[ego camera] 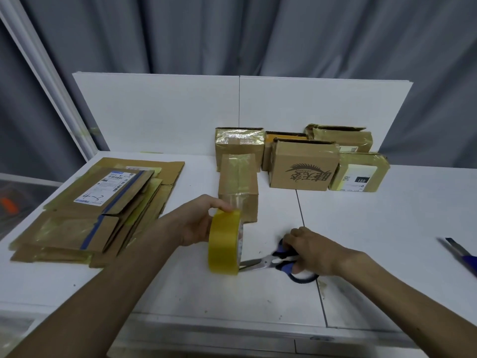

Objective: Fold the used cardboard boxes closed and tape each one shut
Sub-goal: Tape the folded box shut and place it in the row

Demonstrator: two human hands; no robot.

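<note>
My left hand (pixel 197 220) grips a yellow roll of tape (pixel 225 242), held upright just above the white table (pixel 387 241). A clear strip runs from the roll up to a small cardboard box (pixel 238 186) that stands right behind it, its top covered in tape. My right hand (pixel 311 250) holds the blue-handled scissors (pixel 280 262), which lie on the table with their blades pointing left toward the roll.
A stack of flattened cardboard boxes (pixel 98 210) lies at the left. Several taped boxes (pixel 302 164) stand grouped at the back against a white panel (pixel 232 112). A blue utility knife (pixel 462 254) lies at the right edge.
</note>
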